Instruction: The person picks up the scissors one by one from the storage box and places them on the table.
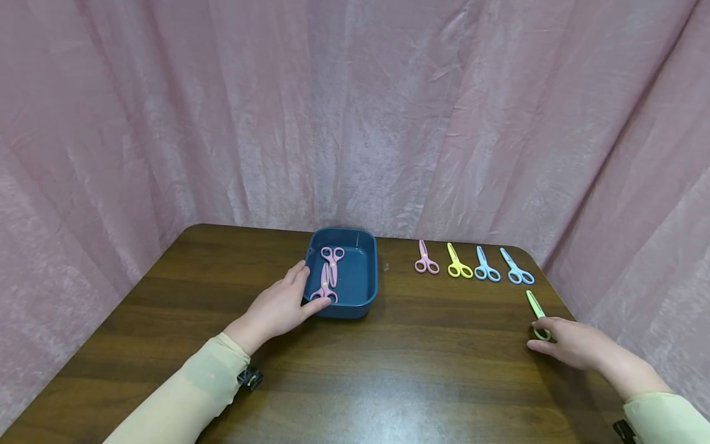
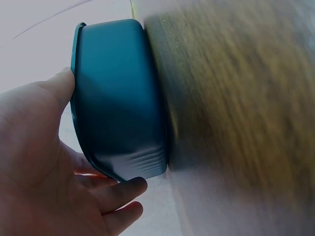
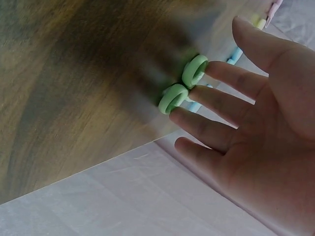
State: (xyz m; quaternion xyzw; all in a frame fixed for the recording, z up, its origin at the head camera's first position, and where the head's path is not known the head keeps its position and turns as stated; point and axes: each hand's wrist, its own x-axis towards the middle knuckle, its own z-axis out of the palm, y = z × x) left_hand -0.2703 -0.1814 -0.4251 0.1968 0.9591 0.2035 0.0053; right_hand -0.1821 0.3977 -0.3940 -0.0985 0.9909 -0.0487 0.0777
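At the near-left corner of a blue bin [image 1: 367,271], the left hand [image 1: 280,308] rests with its thumb and fingers at the rim; the left wrist view shows the bin's outer wall [image 2: 118,93] beside that hand [image 2: 54,157]. Two pairs of pink scissors [image 1: 333,271] lie inside the bin. Over green scissors [image 1: 534,304] at the table's right side is the right hand [image 1: 577,345], its fingers at the handles. In the right wrist view the fingers of this hand [image 3: 251,113] are extended, tips by the green loops [image 3: 173,98], thumb apart from them.
Along the table's back right lie pink scissors [image 1: 426,265], yellow scissors [image 1: 458,269] and two blue pairs [image 1: 487,272], [image 1: 517,275] in a row. A pink curtain [image 1: 355,123] hangs behind the wooden table [image 1: 421,357] and at its sides.
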